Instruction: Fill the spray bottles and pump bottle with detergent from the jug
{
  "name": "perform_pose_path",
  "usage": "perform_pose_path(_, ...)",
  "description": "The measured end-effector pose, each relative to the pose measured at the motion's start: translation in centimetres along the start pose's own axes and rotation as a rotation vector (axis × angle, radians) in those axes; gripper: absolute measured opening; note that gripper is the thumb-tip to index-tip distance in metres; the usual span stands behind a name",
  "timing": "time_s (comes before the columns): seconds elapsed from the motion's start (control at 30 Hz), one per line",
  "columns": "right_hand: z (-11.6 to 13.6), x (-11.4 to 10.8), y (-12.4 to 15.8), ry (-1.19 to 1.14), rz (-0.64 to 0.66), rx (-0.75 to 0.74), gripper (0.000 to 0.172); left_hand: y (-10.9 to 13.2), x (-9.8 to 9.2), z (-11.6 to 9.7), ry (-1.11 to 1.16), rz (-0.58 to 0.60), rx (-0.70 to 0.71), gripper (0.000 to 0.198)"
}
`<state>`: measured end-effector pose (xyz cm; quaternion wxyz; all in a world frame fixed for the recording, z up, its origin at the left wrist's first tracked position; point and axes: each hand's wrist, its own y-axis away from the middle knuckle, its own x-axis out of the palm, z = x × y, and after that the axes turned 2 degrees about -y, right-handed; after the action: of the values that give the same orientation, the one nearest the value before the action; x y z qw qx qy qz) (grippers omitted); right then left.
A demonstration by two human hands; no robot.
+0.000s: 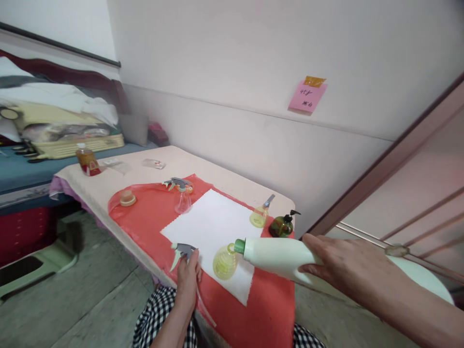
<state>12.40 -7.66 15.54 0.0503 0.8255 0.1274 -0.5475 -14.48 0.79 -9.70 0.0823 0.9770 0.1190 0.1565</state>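
My right hand [329, 261] is wrapped round a large pale green bottle [273, 253], tipped nearly level. Its green spout [239, 246] meets the open mouth of a clear yellow spray bottle [225, 263], which stands on a white cloth [217, 222] with some yellow-green showing low inside. Whether liquid is flowing I cannot tell. In my left hand [189, 270] is a grey and pale green trigger spray head [184, 250], held near the table's front edge. Its thin clear dip tube [206, 309] hangs down past the fingers.
A red plastic sheet [145, 217] lies under the cloth. Around it stand a pink spray bottle [183, 201], a yellow spray bottle [258, 217], a dark green pump bottle [281, 226] and a round tan object [127, 198]. An amber bottle [88, 160] is at the far left.
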Motion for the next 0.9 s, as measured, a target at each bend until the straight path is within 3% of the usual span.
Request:
perform_pose_path(0.3, 0.0, -0.4, 0.0, -0.017, 0.046, 0.020, 0.018, -0.4, -0.3, 0.8, -0.082, 0.055, 0.034, 0.050)
perform_pose_path(0.9, 0.0, -0.6, -0.1, -0.004, 0.048, 0.018, 0.019, -0.7, -0.4, 1.4, -0.014, 0.039, -0.056, 0.046)
